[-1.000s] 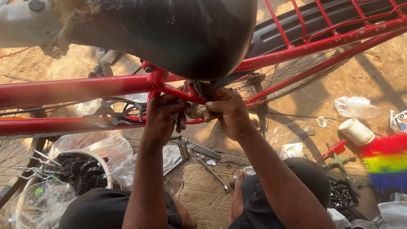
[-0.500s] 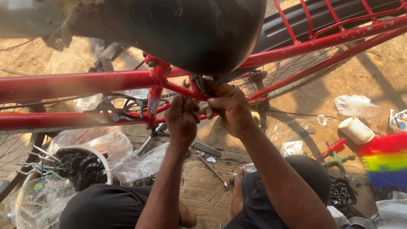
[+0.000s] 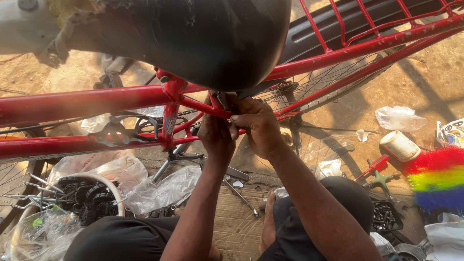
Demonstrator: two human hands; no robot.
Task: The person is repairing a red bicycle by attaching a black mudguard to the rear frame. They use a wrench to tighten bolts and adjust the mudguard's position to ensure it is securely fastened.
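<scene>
A red bicycle frame (image 3: 87,101) runs across the view under a black saddle (image 3: 203,38). Both my hands meet at the thin red stay just below the saddle's rear. My left hand (image 3: 216,137) is closed around the stay from beneath. My right hand (image 3: 258,126) pinches a small dark part against the same tube with its fingertips; what the part is I cannot tell. The chainring and crank (image 3: 116,130) sit to the left of my hands. The rear wheel's spokes (image 3: 328,92) lie behind them.
A white tub of dark metal parts (image 3: 87,198) and clear plastic bags (image 3: 159,191) lie at lower left. Wrenches (image 3: 240,195) rest on the board between my knees. At right are a white roll (image 3: 399,146), a red-handled tool (image 3: 373,167) and a rainbow brush (image 3: 437,179).
My left hand has shifted right along the stay until it sits against my right hand. The view has drifted, so the frame appears further right.
</scene>
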